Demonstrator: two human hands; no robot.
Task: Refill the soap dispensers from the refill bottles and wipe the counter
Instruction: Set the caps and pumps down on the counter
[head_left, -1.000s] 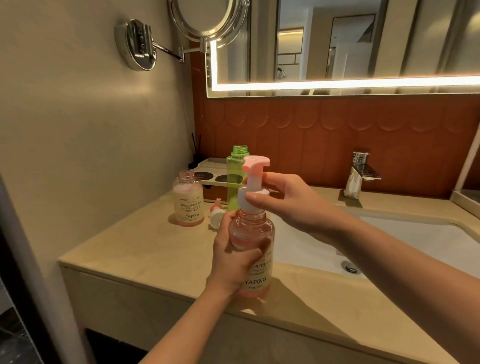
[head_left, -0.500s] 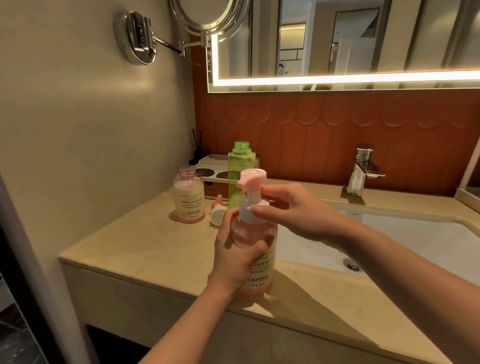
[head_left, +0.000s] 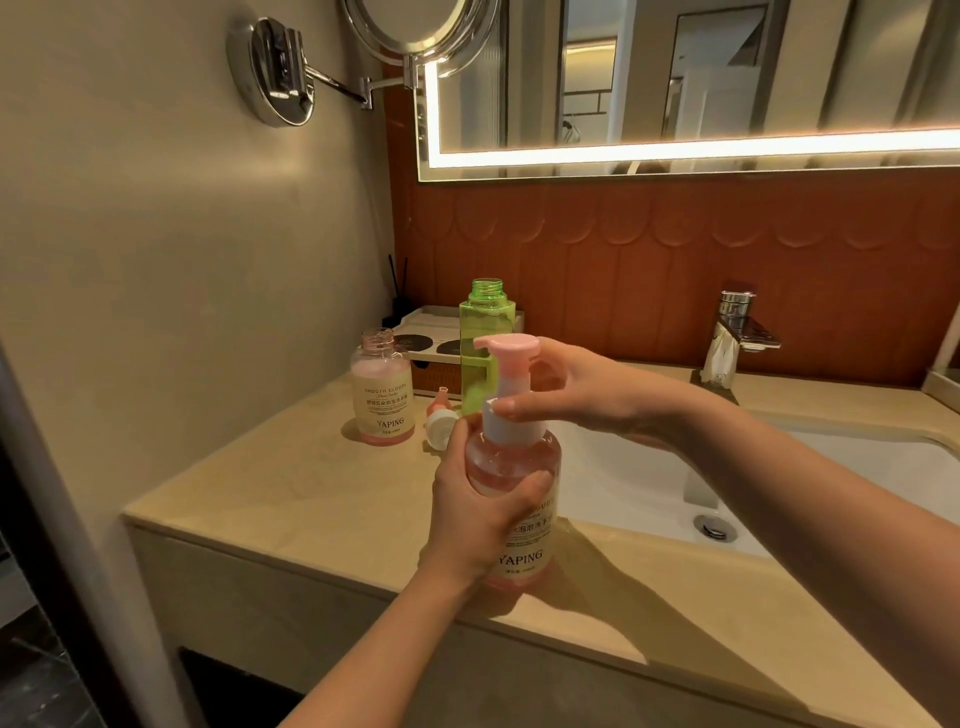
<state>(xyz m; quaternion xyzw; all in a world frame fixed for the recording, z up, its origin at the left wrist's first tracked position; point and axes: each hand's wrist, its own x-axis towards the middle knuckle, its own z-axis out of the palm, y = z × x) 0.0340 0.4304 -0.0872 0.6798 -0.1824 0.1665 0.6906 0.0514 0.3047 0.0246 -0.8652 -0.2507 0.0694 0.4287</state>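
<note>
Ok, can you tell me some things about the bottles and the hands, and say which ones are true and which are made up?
1. The left hand grips the pink dispenser bottle. True.
2. The green bottle has a cap on. False: its neck is open.
3. The right hand holds the pump at its white collar. True.
4. The small pink bottle stands in the sink. False: it stands on the counter, near the wall.
</note>
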